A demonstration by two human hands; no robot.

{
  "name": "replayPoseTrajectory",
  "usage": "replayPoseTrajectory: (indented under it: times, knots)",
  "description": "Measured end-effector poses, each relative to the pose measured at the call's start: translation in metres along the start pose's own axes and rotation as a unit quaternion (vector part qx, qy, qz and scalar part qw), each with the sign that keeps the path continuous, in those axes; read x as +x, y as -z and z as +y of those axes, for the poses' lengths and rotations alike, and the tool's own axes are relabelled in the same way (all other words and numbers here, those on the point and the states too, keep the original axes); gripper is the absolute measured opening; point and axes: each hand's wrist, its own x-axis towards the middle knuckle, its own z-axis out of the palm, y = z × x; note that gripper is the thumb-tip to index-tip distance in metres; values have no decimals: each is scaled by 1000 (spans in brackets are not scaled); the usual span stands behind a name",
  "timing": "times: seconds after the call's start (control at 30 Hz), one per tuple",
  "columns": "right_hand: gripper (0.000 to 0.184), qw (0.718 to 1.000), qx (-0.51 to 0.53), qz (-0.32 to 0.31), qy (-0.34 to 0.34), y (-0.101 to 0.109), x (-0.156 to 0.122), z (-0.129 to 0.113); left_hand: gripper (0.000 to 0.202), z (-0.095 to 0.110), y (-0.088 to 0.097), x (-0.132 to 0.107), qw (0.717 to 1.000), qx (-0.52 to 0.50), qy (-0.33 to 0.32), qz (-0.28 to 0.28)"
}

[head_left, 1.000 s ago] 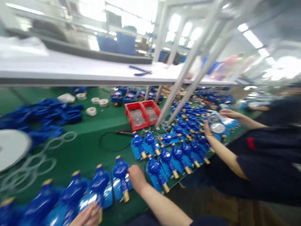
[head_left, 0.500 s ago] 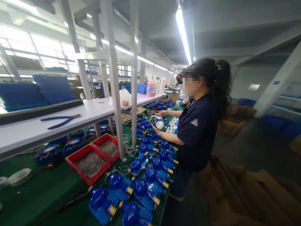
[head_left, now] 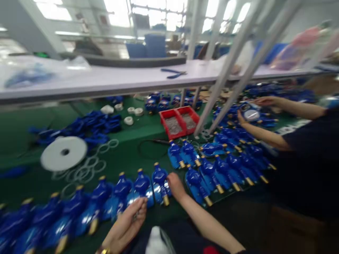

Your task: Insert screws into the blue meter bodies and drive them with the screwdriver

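Observation:
A row of blue water meter bodies with brass ends (head_left: pixel 119 192) lies along the near edge of the green table (head_left: pixel 127 157). My right hand (head_left: pixel 174 185) rests against the meter body (head_left: pixel 160 181) at the right end of that row; its fingers are mostly hidden behind it. My left hand (head_left: pixel 127 224) is low in front, palm up, fingers curled around something small that I cannot make out. The picture is smeared by motion.
A co-worker on the right holds a meter with a dial (head_left: pixel 250 114) in both hands, above more blue meters (head_left: pixel 225 158). A red bin of small parts (head_left: pixel 178 123), a white disc (head_left: pixel 63 153), clear rings (head_left: pixel 87 167), blue parts (head_left: pixel 87 125) and a white shelf with pliers (head_left: pixel 173 73) lie beyond.
The view swung up to the co-worker and the hall half a second ago, and has come back down to the table. My left hand now shows curled in front.

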Motion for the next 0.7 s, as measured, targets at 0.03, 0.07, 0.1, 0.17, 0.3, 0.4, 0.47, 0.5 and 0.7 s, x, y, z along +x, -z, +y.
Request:
replayPoseTrajectory:
  times: [0.03,0.07,0.1,0.17,0.3,0.4,0.47,0.5,0.7]
  knots:
    - [18,1000,17,-12,-8,-4,-1,8,10,-2,6,2,1000,-13,-5,-5]
    - [17,999,31,-23,-12,-7,-1,15,11,-4,11,4,999,-31,-1,-10]
    - [17,999,41,-31,-15,-7,-1,20,13,-6,15,4,999,-43,-3,-8]
    - [17,998,52,-40,-18,-4,-2,24,15,-9,18,2,998,-64,-5,-5]
    - [18,997,62,-36,-20,4,-4,24,13,-13,24,-1,996,-89,-2,4]
    - [19,997,72,-39,-16,9,-3,26,11,-15,31,0,996,-92,7,-11]
    - [21,996,74,-41,-15,16,-5,23,9,-17,36,3,996,-87,8,-18]
    - [22,996,73,-37,-17,21,-7,18,8,-18,37,4,997,-80,8,-19]
    - [22,982,162,-97,12,55,-29,-63,9,-26,38,14,997,14,11,-70]
